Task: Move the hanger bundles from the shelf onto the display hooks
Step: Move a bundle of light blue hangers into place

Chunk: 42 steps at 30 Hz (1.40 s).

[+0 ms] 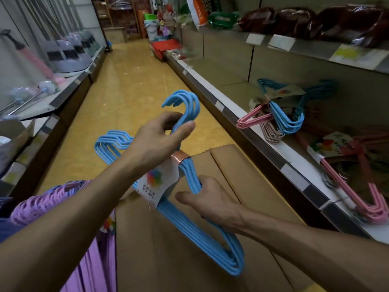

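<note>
Left hand (160,140) fingers pinch hook necks of blue hanger bundle (202,228); right hand (208,199) fingers curl around shoulder, steadying it, likely for hanging.

Only 1 view — a wide-angle camera worn on the head, looking forward and down along the aisle floor (134,85). It sits close above the cardboard box (210,239), which fills the lower frame; the shelf (294,165) runs to the box's right — edges bend.
</note>
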### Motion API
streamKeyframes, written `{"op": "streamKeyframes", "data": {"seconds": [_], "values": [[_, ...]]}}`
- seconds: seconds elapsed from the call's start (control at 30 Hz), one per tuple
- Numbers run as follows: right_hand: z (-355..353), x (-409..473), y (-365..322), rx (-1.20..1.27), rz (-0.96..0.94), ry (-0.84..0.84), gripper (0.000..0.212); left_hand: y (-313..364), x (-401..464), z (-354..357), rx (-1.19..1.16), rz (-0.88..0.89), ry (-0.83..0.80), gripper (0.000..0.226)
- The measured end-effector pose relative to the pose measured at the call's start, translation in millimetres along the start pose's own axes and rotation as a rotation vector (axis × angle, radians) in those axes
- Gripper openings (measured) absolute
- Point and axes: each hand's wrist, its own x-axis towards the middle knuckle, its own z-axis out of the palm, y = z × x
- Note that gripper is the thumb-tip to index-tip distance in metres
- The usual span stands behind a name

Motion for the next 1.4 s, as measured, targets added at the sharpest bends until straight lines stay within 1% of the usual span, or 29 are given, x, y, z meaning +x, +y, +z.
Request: {"op": "streamKeyframes", "data": {"seconds": [0.07,0.13,0.2,0.27,0.37,0.43,0.53,0.57,0.63,0.7,0.83,0.93,1.0,1.03,1.17,1.23,1.3,1.33,1.4], "values": [[0.4,-4.1,-0.9,-0.043,-0.006,-0.005,0.039,9.1,1.5,9.9,0.025,0.019,0.001,0.036],[0.0,-7.2,-1.2,-0.049,-0.019,-0.007,0.042,15.8,4.7,14.8,-0.002,0.011,0.042,0.032],[-1.6,-8.3,0.2,0.01,-0.027,-0.022,0.042,19.5,8.5,13.7,-0.093,-0.023,0.085,0.029],[-3.1,-9.3,1.5,0.112,-0.023,-0.071,0.039,18.0,10.4,8.9,-0.209,-0.068,0.1,0.024],[-5.3,-5.5,8.3,0.244,0.039,-0.176,0.048,5.3,6.9,-0.9,-0.357,-0.118,0.096,0.019],[-7.0,-1.1,13.5,0.352,0.13,-0.334,0.047,-8.2,1.1,-7.4,-0.392,-0.136,0.101,0.019],[-5.5,4.1,20.2,0.485,0.293,-0.653,0.037,-28.1,-9.1,-15.6,-0.446,-0.171,0.073,0.02],[-2.8,5.7,22.1,0.519,0.323,-0.728,0.036,-32.8,-11.7,-18.4,-0.467,-0.178,0.055,0.02],[6.3,8.5,21.9,0.557,0.337,-0.81,0.037,-41.1,-14.9,-24.5,-0.491,-0.183,0.021,0.023],[20.9,11.8,19.7,0.512,0.301,-0.803,0.035,-49.5,-17.4,-33.2,-0.476,-0.199,-0.012,0.023],[62.5,28.8,28.2,0.302,0.182,-0.672,0.033,-75.7,-25.3,-55.3,-0.35,-0.307,-0.016,0.022],[94.6,43.5,38.1,0.248,0.136,-0.608,0.032,-94.6,-32.3,-69.5,-0.168,-0.404,0.023,0.032],[113.2,48.3,42.0,0.222,0.084,-0.586,0.024,-103.2,-40.0,-78.2,-0.012,-0.432,0.023,0.026],[121.9,49.8,43.2,0.206,0.058,-0.57,0.023,-108.0,-44.1,-82.8,0.085,-0.441,0.024,0.027],[154.0,57.1,55.3,0.165,0.011,-0.534,0.021,-132.9,-58.7,-101.8,0.453,-0.453,-0.011,0.052],[168.4,60.3,62.5,0.138,0.018,-0.527,0.021,-147.8,-65.2,-110.8,0.577,-0.481,0.002,0.063],[182.4,60.4,67.5,0.137,0.015,-0.518,0.02,-160.8,-72.2,-117.4,0.625,-0.479,0.017,0.07],[189.3,59.7,68.5,0.154,0.021,-0.519,0.021,-166.5,-75.3,-119.8,0.608,-0.471,0.021,0.071],[200.9,60.2,69.3,0.191,0.03,-0.527,0.025,-173.6,-80.4,-123.5,0.535,-0.448,0.039,0.066]]}}
